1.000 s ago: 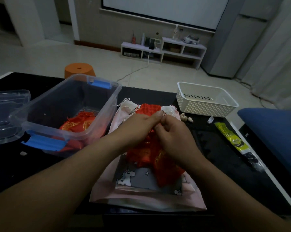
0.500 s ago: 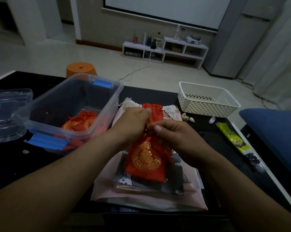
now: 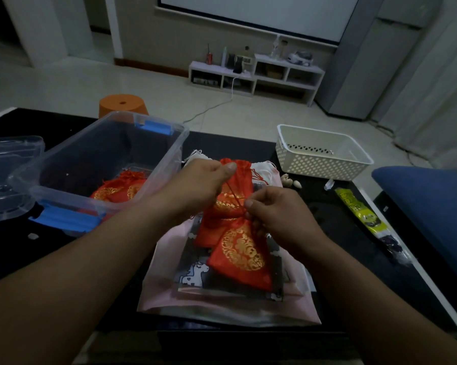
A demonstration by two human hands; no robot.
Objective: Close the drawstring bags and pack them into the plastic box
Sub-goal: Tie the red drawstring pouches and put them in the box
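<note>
A red drawstring bag (image 3: 239, 177) with gold print is held above a pile of bags at the table's middle. My left hand (image 3: 198, 184) pinches its open mouth at the top. My right hand (image 3: 277, 214) pinches the bag's thin red cord (image 3: 234, 193) and holds it taut toward me. Another red bag (image 3: 242, 255) lies flat below on pink unicorn-print bags (image 3: 222, 293). The clear plastic box (image 3: 95, 164) with blue latches stands to the left, with red bags (image 3: 119, 188) lying inside it.
The box's clear lid (image 3: 6, 175) lies at the far left. A white perforated basket (image 3: 322, 154) stands at the back right, with small shells (image 3: 290, 181) and a yellow packet (image 3: 361, 210) beside it. A blue seat (image 3: 432, 206) is at the right, an orange stool (image 3: 123, 105) beyond the table.
My hands have drawn apart: the right hand pulled the cord toward me while the left stayed at the bag's mouth. A second red bag now shows lying flat below.
</note>
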